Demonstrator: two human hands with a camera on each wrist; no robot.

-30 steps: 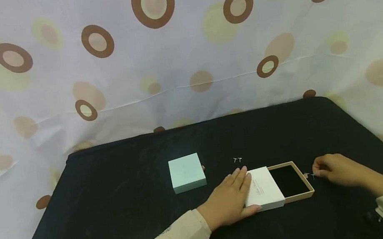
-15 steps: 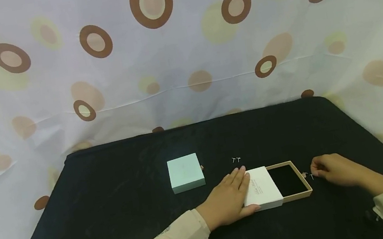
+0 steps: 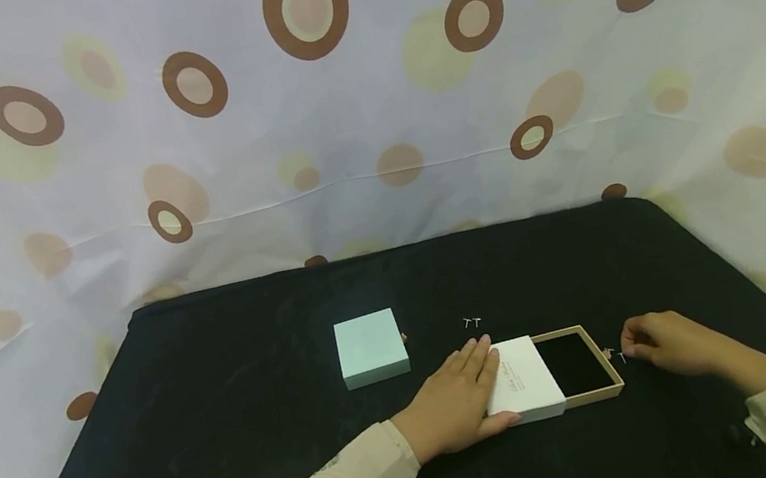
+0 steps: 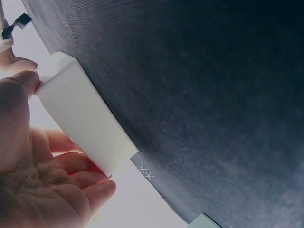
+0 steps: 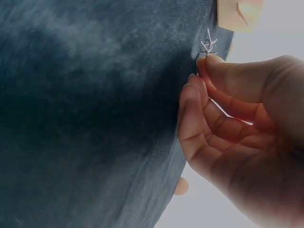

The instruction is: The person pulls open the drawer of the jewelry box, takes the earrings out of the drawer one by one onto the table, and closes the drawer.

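A white sleeve box (image 3: 523, 376) lies on the black cloth, its tan drawer (image 3: 609, 390) with a black pad pulled out to the right. My left hand (image 3: 453, 409) holds the sleeve's left part, fingers over the top and thumb along the near side. In the left wrist view, that thumb (image 4: 29, 80) sits at a corner of the white box (image 4: 80, 104). Beyond the drawer, my right hand (image 3: 674, 342) pinches with thumb and forefinger at a small silver star-shaped earring (image 5: 208, 43). Another one lies close to it, beside the drawer's pull tab (image 3: 608, 353).
A closed mint-green box (image 3: 373, 348) stands to the left behind my left hand. Two more small silver star-shaped earrings (image 3: 472, 322) lie behind the white box. Black cloth (image 3: 227, 400) covers the table, with a circle-patterned curtain (image 3: 388, 86) at the back.
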